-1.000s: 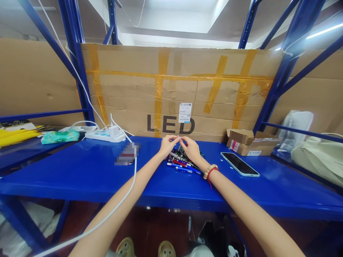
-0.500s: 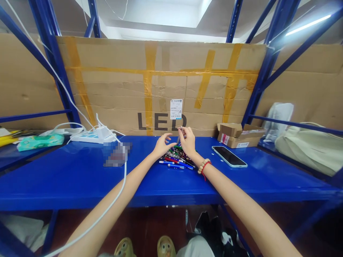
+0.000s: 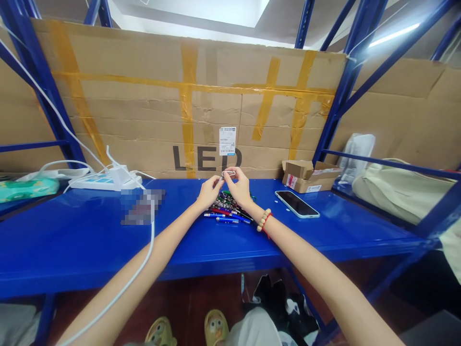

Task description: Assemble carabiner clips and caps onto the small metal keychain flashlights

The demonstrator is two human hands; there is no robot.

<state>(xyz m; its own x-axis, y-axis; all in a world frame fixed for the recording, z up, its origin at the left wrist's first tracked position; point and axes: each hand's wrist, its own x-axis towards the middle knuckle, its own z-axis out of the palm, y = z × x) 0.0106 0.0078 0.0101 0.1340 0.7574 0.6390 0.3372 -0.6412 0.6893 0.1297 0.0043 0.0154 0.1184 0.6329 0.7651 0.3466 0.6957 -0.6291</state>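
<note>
Just above the pile, my right hand (image 3: 237, 186) pinches a small silver loop-shaped metal clip (image 3: 229, 173) between thumb and fingers. My left hand (image 3: 210, 191) meets it from the left, its thumb and fingertips closed at the clip's near end. Whatever else sits between those left fingertips is too small to make out. Below both hands lies a heap of slim metal pen-like tubes (image 3: 227, 220), blue, red, black and green, with shiny silver parts among them. The back of the heap is partly hidden by my hands.
A phone (image 3: 297, 204) and an open small cardboard box (image 3: 311, 176) are on the right of the blue table (image 3: 173, 259). To the left are a power strip (image 3: 104, 181) and a white cable (image 3: 144, 262) crossing over my left forearm. A large cardboard sheet (image 3: 144, 115) stands behind.
My left hand has come in to my right, its spread fingers now closed at the clip. The clip shows more plainly between my fingertips. The view has turned slightly right.
</note>
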